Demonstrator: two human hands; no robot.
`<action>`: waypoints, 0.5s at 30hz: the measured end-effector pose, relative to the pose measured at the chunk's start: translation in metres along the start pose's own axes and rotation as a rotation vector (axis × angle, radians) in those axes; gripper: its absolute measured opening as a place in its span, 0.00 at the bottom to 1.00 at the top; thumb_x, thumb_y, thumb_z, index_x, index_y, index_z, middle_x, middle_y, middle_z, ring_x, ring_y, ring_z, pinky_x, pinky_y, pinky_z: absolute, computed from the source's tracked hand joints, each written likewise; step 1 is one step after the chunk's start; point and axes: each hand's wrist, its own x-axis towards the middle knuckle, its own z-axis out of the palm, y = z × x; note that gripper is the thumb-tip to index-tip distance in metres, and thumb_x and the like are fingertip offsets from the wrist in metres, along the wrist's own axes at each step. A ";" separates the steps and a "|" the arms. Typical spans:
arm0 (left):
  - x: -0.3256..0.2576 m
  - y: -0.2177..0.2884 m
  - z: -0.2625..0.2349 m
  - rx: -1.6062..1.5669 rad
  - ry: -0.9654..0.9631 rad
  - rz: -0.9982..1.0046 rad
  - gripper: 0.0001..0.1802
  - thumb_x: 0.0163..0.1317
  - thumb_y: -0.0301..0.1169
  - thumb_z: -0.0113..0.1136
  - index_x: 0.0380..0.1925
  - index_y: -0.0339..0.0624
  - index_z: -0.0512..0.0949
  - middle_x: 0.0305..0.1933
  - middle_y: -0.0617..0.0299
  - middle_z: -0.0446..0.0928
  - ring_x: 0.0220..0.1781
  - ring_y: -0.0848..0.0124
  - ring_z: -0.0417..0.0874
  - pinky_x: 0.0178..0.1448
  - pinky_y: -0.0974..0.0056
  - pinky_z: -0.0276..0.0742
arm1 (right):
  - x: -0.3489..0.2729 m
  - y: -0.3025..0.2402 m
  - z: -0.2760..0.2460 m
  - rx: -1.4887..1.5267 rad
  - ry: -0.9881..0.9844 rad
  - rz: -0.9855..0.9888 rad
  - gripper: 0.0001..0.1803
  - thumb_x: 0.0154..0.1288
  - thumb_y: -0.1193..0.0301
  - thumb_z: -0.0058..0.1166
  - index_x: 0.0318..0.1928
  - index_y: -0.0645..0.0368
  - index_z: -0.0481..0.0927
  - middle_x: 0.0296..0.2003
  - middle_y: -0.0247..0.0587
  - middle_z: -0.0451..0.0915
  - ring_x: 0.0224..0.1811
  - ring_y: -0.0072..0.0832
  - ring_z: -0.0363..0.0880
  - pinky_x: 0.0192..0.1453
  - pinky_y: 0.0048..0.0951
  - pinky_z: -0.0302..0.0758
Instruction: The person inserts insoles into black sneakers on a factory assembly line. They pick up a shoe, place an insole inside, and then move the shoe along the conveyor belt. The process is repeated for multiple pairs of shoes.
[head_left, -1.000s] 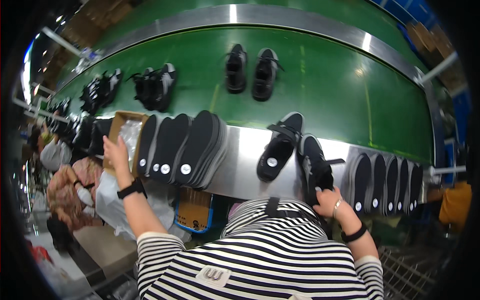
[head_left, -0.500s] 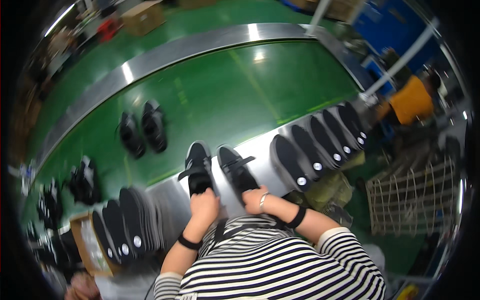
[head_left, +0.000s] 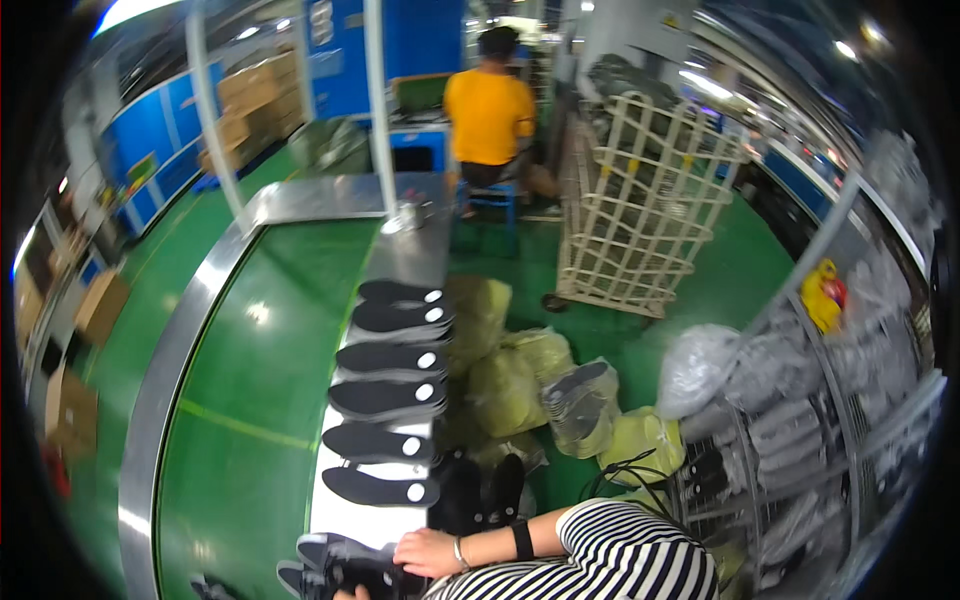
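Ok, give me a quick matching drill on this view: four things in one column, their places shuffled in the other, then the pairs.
Things:
1. black insoles
2. yellow-green bags
3. person in orange top
4. black shoe

Places:
A. under the right hand
B. seated at the far end of the line
C. in a row on the steel ledge
D. piled on the green floor

Pairs: 1-C, 2-D, 3-B, 4-A

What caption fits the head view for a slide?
Right hand rests on a black shoe beside a row of black insoles along a green conveyor.
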 end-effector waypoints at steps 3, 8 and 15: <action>-0.004 0.024 -0.012 0.007 -0.031 -0.050 0.23 0.49 0.47 0.53 0.28 0.35 0.76 0.27 0.47 0.75 0.32 0.54 0.77 0.35 0.58 0.72 | -0.014 0.013 -0.012 0.023 -0.079 0.157 0.13 0.52 0.68 0.46 0.38 0.59 0.72 0.35 0.39 0.74 0.42 0.34 0.68 0.44 0.33 0.65; -0.007 0.040 -0.022 0.008 -0.093 -0.073 0.23 0.50 0.47 0.50 0.28 0.34 0.76 0.28 0.46 0.75 0.33 0.54 0.76 0.36 0.58 0.71 | -0.040 0.027 -0.034 -0.013 -0.148 0.357 0.11 0.52 0.66 0.43 0.32 0.59 0.73 0.31 0.43 0.76 0.38 0.39 0.72 0.39 0.39 0.69; -0.015 0.032 -0.030 -0.043 -0.159 -0.062 0.24 0.53 0.47 0.47 0.29 0.33 0.76 0.28 0.46 0.75 0.34 0.53 0.75 0.38 0.60 0.71 | -0.084 0.004 -0.019 -0.065 -0.272 0.659 0.12 0.53 0.63 0.44 0.35 0.56 0.73 0.32 0.43 0.76 0.40 0.39 0.72 0.39 0.39 0.69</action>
